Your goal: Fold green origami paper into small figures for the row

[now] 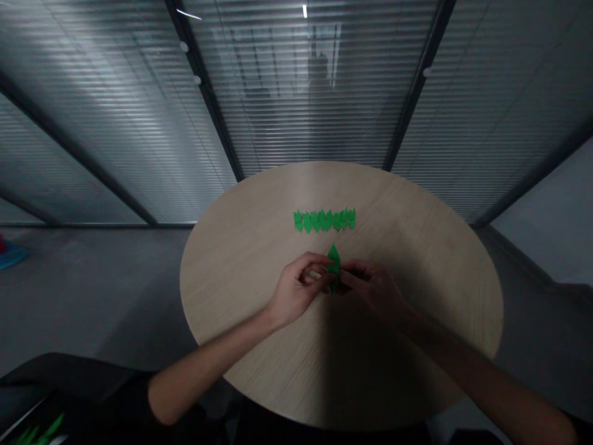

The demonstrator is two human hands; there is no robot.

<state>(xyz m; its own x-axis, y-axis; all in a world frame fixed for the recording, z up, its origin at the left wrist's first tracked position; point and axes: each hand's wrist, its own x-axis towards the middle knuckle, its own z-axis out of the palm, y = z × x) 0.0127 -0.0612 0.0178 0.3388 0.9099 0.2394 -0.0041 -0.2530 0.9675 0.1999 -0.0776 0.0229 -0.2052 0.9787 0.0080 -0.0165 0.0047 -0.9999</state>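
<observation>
A green folded paper piece (333,258), pointed at its top, stands upright between my two hands above the round table. My left hand (297,287) pinches its left side with thumb and fingers. From the right, my right hand (373,285) grips its lower right edge, the fingertips partly in shadow. Beyond my hands, a row of several small green paper pieces (324,220) lies side by side on the wooden tabletop (231,272).
Glass panels with blinds (319,93) stand behind the table. A dark chair (78,377) at the lower left has green pieces (44,432) near it. A blue and red object (12,253) sits on the floor at the far left.
</observation>
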